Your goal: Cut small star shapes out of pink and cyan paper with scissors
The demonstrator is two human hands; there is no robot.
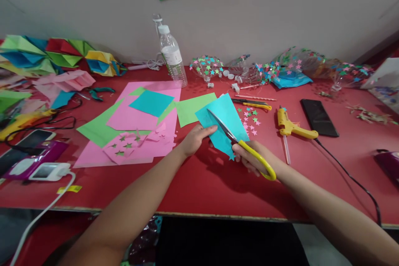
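My left hand (pixel 198 138) pinches the left edge of a blue sheet of paper (pixel 234 117), thumb on top and fingers beneath. With my right hand (pixel 249 158) I hold a pair of scissors with yellow handles (pixel 257 159). Their blades lie across the top of the blue sheet, pointing up and left, and look nearly closed. A small blue star (pixel 231 158) shows at the sheet's lower edge, close to my right fingers; whether it is attached I cannot tell. Small pink and green paper stars (pixel 249 119) are scattered just right of the sheet.
Layered pink, green and blue papers (pixel 131 126) lie to the left. A yellow glue gun (pixel 293 126), a black phone (pixel 319 117) and a yellow cutter (pixel 257 105) lie right. Plastic bottles (pixel 173 56) and star-covered clear plastic pieces (pixel 207 67) line the wall. Cables and devices (pixel 50 170) crowd the left.
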